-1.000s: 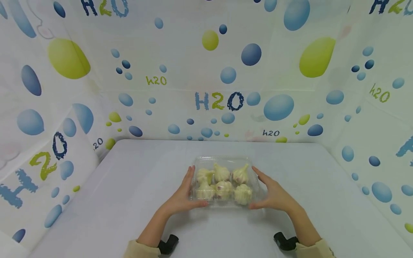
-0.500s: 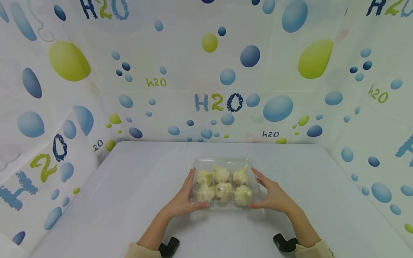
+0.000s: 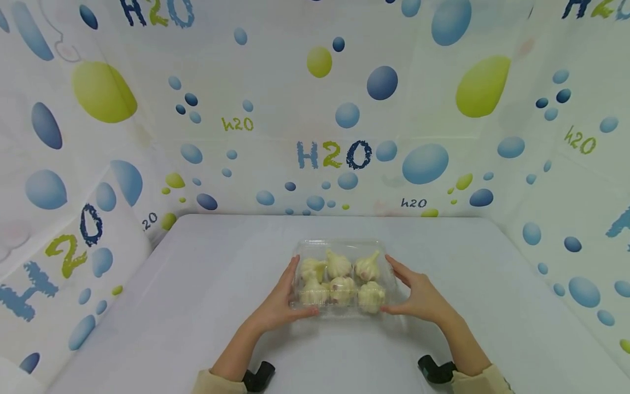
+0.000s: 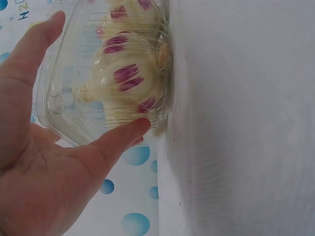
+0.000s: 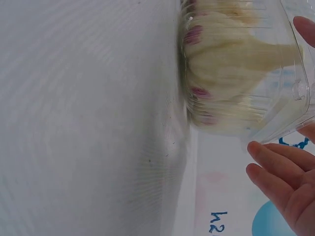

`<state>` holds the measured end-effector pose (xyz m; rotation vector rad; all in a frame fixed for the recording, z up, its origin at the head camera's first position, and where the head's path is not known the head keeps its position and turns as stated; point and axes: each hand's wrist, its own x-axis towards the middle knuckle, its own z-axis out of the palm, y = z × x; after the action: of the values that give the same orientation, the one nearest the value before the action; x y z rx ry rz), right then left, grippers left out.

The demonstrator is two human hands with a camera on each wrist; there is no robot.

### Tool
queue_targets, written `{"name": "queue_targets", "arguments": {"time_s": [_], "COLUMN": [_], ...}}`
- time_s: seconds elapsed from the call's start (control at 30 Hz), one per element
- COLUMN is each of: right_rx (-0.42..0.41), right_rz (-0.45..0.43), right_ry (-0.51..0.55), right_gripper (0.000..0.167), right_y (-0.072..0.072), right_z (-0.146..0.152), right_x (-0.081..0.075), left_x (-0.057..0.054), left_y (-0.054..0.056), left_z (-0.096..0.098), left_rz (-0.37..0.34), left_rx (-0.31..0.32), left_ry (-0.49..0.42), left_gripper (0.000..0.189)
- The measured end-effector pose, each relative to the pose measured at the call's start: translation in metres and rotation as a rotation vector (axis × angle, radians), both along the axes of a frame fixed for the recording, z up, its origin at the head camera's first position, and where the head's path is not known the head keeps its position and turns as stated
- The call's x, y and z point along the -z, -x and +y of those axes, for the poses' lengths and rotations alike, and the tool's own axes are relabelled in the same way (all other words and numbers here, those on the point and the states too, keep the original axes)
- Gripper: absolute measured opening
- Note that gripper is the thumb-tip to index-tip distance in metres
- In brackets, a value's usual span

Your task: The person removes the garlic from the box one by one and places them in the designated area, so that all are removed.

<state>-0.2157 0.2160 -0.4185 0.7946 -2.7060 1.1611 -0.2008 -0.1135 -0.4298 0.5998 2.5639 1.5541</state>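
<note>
A clear plastic clamshell box [image 3: 339, 245] sits low on the white table, lid down. Through it I see several garlic bulbs [image 3: 338, 265] in two rows; purple streaks mark the bulbs [image 4: 128, 73] in the left wrist view. My left hand [image 3: 276, 307] holds the box's left end, thumb at the front corner and fingers along the side. At the opposite end my right hand [image 3: 419, 298] holds it likewise, thumb at the front right corner. In the right wrist view, fingertips [image 5: 254, 149] of that hand meet the box's corner, with other fingers spread apart below.
The white tabletop [image 3: 221, 257] extends around the box. Behind and on both sides stand white walls [image 3: 275, 71] printed with blue and green drops and "H2O" lettering. Black curved fittings [image 3: 258, 376] sit at both wrists, by beige sleeves [image 3: 219, 383].
The box and the left hand stay nearly in place. My right thumb has shifted slightly up at the front corner. The head view wobbles a little.
</note>
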Motion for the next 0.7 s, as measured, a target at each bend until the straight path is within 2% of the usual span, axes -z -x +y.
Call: {"name": "queue_targets", "arguments": {"time_s": [0.07, 0.17, 0.27, 0.3, 0.37, 0.43, 0.6, 0.7], "right_rx": [0.010, 0.021, 0.015, 0.014, 0.015, 0.019, 0.031, 0.033], "right_rz": [0.004, 0.017, 0.029, 0.036, 0.046, 0.055, 0.062, 0.063], "right_ry": [-0.013, -0.026, -0.029, -0.032, -0.038, -0.042, -0.051, -0.048], "right_gripper": [0.102, 0.102, 0.102, 0.102, 0.101, 0.101, 0.100, 0.100], "right_y": [0.000, -0.001, -0.001, -0.001, -0.001, -0.001, 0.000, 0.000], "right_z": [-0.001, -0.001, -0.001, -0.001, 0.000, 0.000, 0.000, 0.000], "right_x": [-0.001, -0.002, -0.002, -0.003, -0.003, -0.003, -0.003, -0.002], "left_x": [-0.005, -0.007, -0.018, -0.017, -0.023, -0.020, -0.005, -0.001], "left_y": [-0.003, -0.004, -0.009, -0.008, -0.011, -0.009, -0.001, 0.001], "left_z": [0.001, 0.001, 0.003, 0.004, 0.005, 0.005, 0.002, 0.001], "left_rz": [0.000, 0.005, -0.006, 0.000, 0.001, 0.008, 0.025, 0.038], "left_rx": [-0.002, -0.005, -0.002, 0.000, 0.006, 0.007, 0.005, 0.013], "left_ry": [-0.006, -0.004, -0.015, -0.017, -0.028, -0.019, 0.013, 0.012], "left_gripper": [0.112, 0.112, 0.111, 0.111, 0.109, 0.109, 0.111, 0.112]}}
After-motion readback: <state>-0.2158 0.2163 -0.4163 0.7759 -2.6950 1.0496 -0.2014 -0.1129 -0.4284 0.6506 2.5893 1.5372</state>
